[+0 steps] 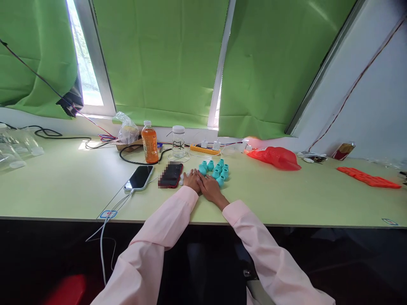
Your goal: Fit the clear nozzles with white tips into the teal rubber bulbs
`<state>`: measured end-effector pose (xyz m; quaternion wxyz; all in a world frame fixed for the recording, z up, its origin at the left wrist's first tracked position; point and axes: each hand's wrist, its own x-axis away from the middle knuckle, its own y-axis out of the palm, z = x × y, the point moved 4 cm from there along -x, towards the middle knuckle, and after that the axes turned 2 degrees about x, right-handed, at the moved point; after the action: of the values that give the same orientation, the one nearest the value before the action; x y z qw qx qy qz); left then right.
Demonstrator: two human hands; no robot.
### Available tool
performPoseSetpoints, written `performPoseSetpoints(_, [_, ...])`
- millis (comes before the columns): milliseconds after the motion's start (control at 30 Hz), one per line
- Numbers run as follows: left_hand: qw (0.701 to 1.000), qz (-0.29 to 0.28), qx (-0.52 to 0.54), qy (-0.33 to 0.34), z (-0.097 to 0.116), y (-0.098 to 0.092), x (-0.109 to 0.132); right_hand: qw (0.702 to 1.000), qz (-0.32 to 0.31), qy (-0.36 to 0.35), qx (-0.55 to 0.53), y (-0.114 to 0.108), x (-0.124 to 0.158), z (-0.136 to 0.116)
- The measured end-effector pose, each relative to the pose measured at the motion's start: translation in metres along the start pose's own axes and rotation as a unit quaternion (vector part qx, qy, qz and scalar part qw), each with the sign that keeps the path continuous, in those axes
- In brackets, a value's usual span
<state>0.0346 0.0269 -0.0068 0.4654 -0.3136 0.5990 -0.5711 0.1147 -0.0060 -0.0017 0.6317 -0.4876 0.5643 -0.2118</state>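
Note:
My left hand (192, 180) and my right hand (210, 188) lie side by side on the pale green table (63, 186), both in pink sleeves. Their fingers stretch forward, flat on the surface, and hold nothing. Just beyond the fingertips stands a cluster of several small teal vase-shaped pieces (216, 169). A small white object (183, 177) lies at my left hand's fingertips, partly hidden. A dark phone in a red case (171, 175) lies just left of my left hand.
A white phone (139, 177) with a cable lies further left. An orange drink bottle (149, 142), a glass jar (178, 141) and a power strip (204, 149) stand behind. A red plastic bag (275, 157) and an orange tray (368, 177) lie to the right.

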Motion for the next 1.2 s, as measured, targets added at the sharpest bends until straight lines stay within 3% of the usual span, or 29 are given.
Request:
performPoseSetpoints(367, [0.998,0.026,0.003,0.064,0.002,-0.010,0.002,1.000,-0.001,-0.012,-0.013,0.000,-0.004,0.003])
performPoseSetpoints(633, [0.999,0.026,-0.019,0.041,-0.010,-0.016,-0.006,1.000,-0.003,-0.021,-0.013,0.004,-0.002,0.001])
performPoseSetpoints(1200, [1.000,-0.009,0.006,0.027,-0.019,0.004,-0.009,0.999,-0.040,-0.010,0.035,0.012,-0.001,-0.001])
